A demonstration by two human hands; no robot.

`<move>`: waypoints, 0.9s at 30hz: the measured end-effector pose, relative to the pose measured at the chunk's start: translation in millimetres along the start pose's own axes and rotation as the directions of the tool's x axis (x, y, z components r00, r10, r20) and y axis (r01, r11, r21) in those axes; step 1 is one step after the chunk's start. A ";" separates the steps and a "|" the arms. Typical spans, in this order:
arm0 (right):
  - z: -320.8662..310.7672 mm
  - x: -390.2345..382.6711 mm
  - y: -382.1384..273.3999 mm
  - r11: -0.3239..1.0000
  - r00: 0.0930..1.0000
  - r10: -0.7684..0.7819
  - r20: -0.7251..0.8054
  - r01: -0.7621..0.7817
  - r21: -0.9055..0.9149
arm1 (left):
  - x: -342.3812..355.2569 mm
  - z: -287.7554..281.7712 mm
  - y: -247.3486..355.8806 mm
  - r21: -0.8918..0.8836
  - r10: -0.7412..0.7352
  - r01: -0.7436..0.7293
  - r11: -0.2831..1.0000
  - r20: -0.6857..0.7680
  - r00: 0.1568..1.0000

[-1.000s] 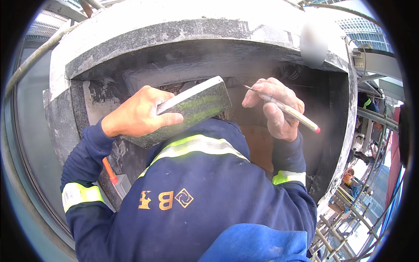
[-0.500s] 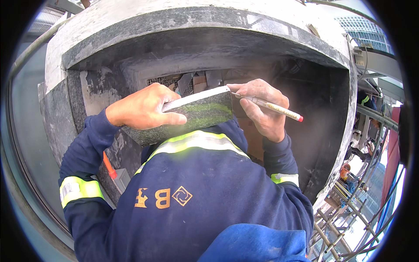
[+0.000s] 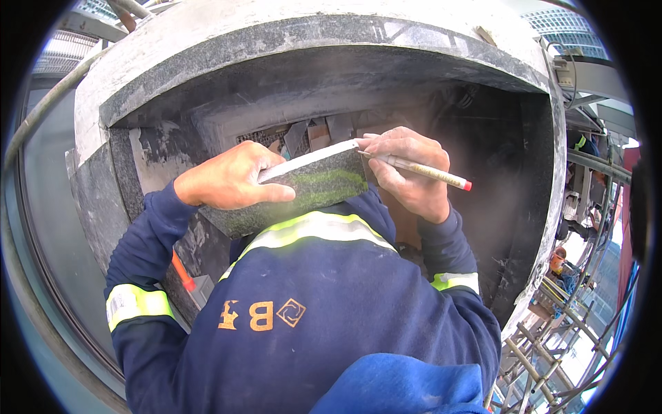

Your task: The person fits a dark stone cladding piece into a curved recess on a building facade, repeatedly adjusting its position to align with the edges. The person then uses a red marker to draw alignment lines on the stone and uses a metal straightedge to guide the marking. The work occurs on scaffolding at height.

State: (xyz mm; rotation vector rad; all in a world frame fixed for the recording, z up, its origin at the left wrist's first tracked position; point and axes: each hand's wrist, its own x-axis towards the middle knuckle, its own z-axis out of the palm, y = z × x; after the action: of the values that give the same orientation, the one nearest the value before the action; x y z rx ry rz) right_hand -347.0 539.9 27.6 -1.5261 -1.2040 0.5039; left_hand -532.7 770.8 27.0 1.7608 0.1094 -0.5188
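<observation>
Grey arched stone (image 3: 296,43) is framing twelve o'clock. Left fingers (image 3: 274,193) are pinching a flat dark slab (image 3: 314,188) steady; right fingers (image 3: 387,176), a slim white pen (image 3: 433,174).

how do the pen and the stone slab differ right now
The pen is slim and rod-like; the stone slab is broad and flat-faced. The pen is pale with a red end; the slab is dark grey with a whitish upper edge. The right hand holds the pen, the left hand the slab. Both are held.
</observation>
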 end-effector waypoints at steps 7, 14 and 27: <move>1.0 3.3 -2.3 0.998 1.000 -0.007 -0.009 0.007 -0.063 | 0.1 -2.2 -4.9 0.038 -0.010 0.009 0.999 0.018 1.000; 1.9 5.4 -3.6 0.996 1.000 -0.022 -0.009 0.021 -0.083 | 0.3 -4.7 -1.7 0.016 -0.026 0.026 1.000 0.027 0.999; 0.9 -4.2 -2.8 0.998 0.999 -0.012 -0.034 0.010 -0.061 | 4.7 -7.9 0.8 0.058 -0.041 0.037 0.998 0.057 0.998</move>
State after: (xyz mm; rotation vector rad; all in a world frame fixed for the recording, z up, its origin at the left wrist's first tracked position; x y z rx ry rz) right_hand -350.6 536.4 28.7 -1.5732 -1.2102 0.4359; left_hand -526.0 777.1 27.2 1.8004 0.0888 -0.6067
